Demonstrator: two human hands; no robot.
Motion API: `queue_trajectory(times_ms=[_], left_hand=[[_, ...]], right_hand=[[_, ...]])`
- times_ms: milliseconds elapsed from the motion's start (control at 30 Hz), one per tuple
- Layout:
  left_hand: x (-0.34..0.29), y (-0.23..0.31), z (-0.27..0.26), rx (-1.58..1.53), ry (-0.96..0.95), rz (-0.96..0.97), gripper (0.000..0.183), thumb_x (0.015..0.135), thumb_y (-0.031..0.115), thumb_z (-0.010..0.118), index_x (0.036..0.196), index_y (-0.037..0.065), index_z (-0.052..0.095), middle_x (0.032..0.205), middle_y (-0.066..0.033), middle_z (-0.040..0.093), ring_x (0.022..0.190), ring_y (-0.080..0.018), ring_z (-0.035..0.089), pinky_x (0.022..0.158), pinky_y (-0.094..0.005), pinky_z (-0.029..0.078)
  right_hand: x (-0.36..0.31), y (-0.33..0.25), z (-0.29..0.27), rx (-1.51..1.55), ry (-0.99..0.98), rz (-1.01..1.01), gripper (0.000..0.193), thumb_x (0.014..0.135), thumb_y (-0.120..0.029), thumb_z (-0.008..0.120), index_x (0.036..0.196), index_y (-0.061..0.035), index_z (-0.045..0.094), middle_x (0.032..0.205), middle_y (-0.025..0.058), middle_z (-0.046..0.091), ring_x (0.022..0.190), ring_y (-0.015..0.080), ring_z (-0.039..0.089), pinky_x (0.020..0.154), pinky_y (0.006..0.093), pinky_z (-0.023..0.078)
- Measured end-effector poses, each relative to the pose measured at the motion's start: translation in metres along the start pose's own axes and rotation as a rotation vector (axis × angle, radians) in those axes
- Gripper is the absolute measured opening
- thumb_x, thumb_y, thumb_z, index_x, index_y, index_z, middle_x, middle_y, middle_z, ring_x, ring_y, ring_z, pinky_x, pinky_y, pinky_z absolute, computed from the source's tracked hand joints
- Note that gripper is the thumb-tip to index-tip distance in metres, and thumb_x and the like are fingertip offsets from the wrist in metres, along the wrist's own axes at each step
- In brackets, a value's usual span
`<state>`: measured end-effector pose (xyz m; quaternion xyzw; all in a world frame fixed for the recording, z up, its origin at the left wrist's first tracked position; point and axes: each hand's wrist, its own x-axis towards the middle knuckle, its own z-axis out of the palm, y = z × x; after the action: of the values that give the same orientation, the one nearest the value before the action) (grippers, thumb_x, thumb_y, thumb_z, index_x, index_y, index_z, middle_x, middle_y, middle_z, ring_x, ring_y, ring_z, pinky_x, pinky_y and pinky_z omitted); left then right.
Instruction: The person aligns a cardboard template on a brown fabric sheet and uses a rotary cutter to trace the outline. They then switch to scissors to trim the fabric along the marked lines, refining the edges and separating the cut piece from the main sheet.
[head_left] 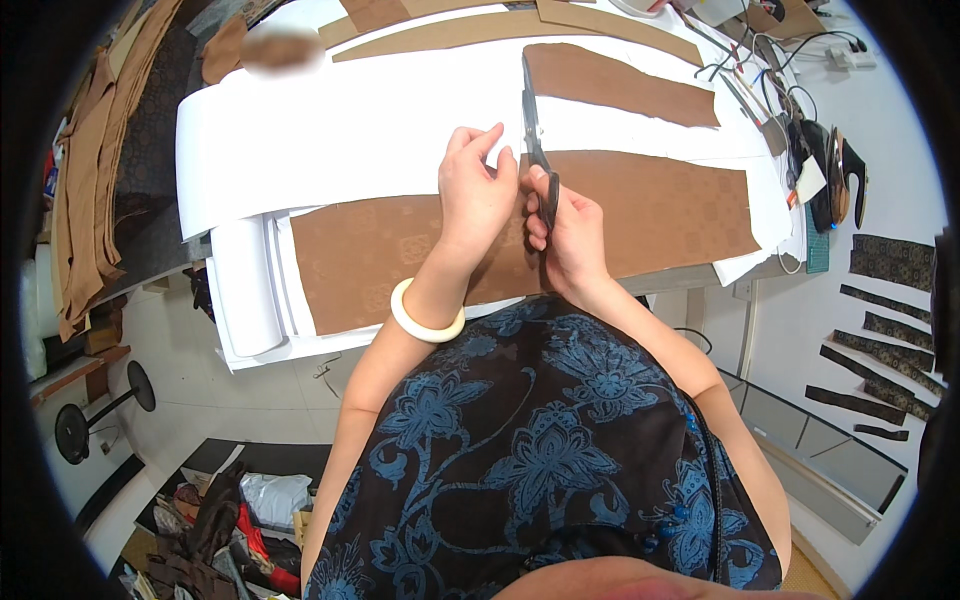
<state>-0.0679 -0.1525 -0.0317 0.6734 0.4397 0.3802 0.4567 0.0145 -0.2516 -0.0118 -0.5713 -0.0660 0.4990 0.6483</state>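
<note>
My right hand [575, 238] grips dark-handled scissors [535, 140] by their loops. The blades point away from me and lie along the right edge of a large sheet of white paper [370, 140]. Just left of the scissors, my left hand [475, 190] hovers over the paper, fingers loosely curled and a gap between thumb and forefinger; nothing shows in it. A cream bangle [428, 312] circles that wrist. Beneath both hands lies a wide piece of brown patterned fabric [650, 205], partly covered by the paper. Farther away rests a smaller brown fabric piece [620, 85].
A paper roll [247, 290] sits at the table's near left. Long tan strips [450, 35] lie along the far edge. At the right are cables and an iron [850, 180], with dark fabric strips [880, 340] beyond. Brown cloth pieces [100, 160] hang at the left.
</note>
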Motion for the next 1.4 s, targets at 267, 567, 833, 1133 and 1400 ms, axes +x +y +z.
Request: queue_trajectory(times_ms=[267, 567, 833, 1133, 1400], left_hand=[[0.000, -0.001, -0.001, 0.000, -0.003, -0.006, 0.029, 0.095, 0.003, 0.069, 0.123, -0.001, 0.075, 0.100, -0.0063, 0.063, 0.074, -0.0097, 0.057, 0.064, -0.0256, 0.049], [-0.001, -0.001, 0.001, -0.003, 0.031, 0.012, 0.031, 0.093, 0.007, 0.070, 0.121, -0.003, 0.075, 0.099, -0.0116, 0.064, 0.066, -0.0180, 0.062, 0.063, -0.0324, 0.052], [-0.002, 0.010, -0.001, 0.028, 0.013, 0.039, 0.036, 0.096, 0.014, 0.072, 0.130, 0.001, 0.071, 0.103, -0.0122, 0.063, 0.072, -0.0184, 0.063, 0.066, -0.0315, 0.052], [0.042, 0.104, 0.011, 0.471, 0.139, 0.714, 0.034, 0.090, 0.014, 0.074, 0.120, 0.001, 0.066, 0.113, -0.0177, 0.063, 0.106, -0.0364, 0.060, 0.094, -0.0455, 0.047], [0.167, 0.071, 0.216, 0.425, -0.358, 0.594, 0.032, 0.091, 0.024, 0.078, 0.115, 0.004, 0.071, 0.113, -0.0171, 0.073, 0.109, -0.0330, 0.070, 0.093, -0.0405, 0.056]], right_hand=[[0.020, -0.011, 0.009, 0.017, 0.004, -0.017, 0.034, 0.101, -0.029, 0.075, 0.077, -0.0065, 0.065, 0.071, -0.0024, 0.057, 0.051, 0.0046, 0.046, 0.045, 0.0226, 0.032], [0.020, -0.009, 0.006, 0.014, -0.028, -0.036, 0.025, 0.103, -0.022, 0.073, 0.085, -0.0039, 0.069, 0.072, -0.0041, 0.056, 0.052, 0.0031, 0.044, 0.045, 0.0214, 0.031], [-0.005, -0.045, -0.046, -0.133, -0.075, -0.260, 0.024, 0.099, -0.016, 0.076, 0.114, 0.0022, 0.071, 0.084, -0.0062, 0.064, 0.064, -0.0001, 0.051, 0.055, 0.0181, 0.037], [0.008, -0.147, -0.196, -0.209, 0.260, -0.684, 0.029, 0.098, -0.016, 0.078, 0.119, 0.0037, 0.072, 0.091, -0.0070, 0.064, 0.075, -0.0018, 0.048, 0.064, 0.0158, 0.033], [0.041, -0.139, -0.254, -0.060, 0.250, -0.680, 0.026, 0.096, -0.007, 0.078, 0.117, 0.0044, 0.068, 0.100, 0.0004, 0.068, 0.085, 0.0033, 0.058, 0.072, 0.0181, 0.043]])
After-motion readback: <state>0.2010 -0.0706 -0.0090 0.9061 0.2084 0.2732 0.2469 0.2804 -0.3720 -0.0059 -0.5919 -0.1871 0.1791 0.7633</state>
